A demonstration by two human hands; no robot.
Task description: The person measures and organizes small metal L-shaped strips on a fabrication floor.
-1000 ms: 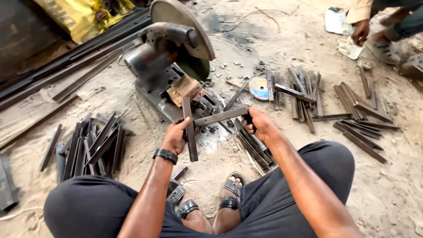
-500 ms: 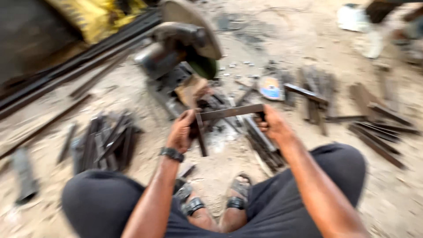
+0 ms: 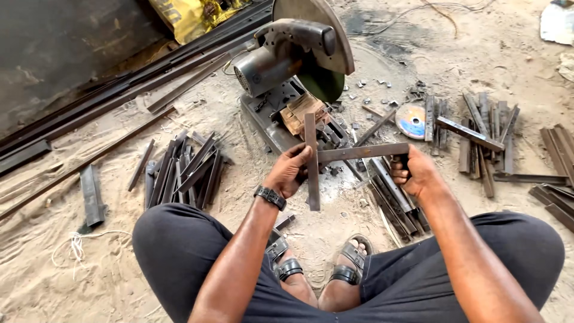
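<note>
Two bars: you hold two flat steel pieces, crossed at a right angle in front of your knees, above the sandy floor (image 3: pixel 478 72).
Left hand: your left hand (image 3: pixel 291 171) grips the upright bar (image 3: pixel 311 161), fingers curled tight around its middle; the bar stands nearly vertical, its top end near the chop saw (image 3: pixel 287 66).
Right hand: your right hand (image 3: pixel 417 173) is closed on the right end of the horizontal bar (image 3: pixel 362 152); the fingers are wrapped fully, no gap shows.
Contact: the left end of the horizontal bar touches the upright bar, just beside your left fingers.
Containers: I see no box or tray; the cut pieces lie in loose piles on the sand.
Left pile: a heap of short bars (image 3: pixel 182 170) lies near your left knee.
Right pile: more short bars (image 3: pixel 484 128) lie beyond your right hand, beside a worn cutting disc (image 3: pixel 411 121).
Saw: it stands just behind the crossed bars, with a wooden block (image 3: pixel 299 110) on its base.
</note>
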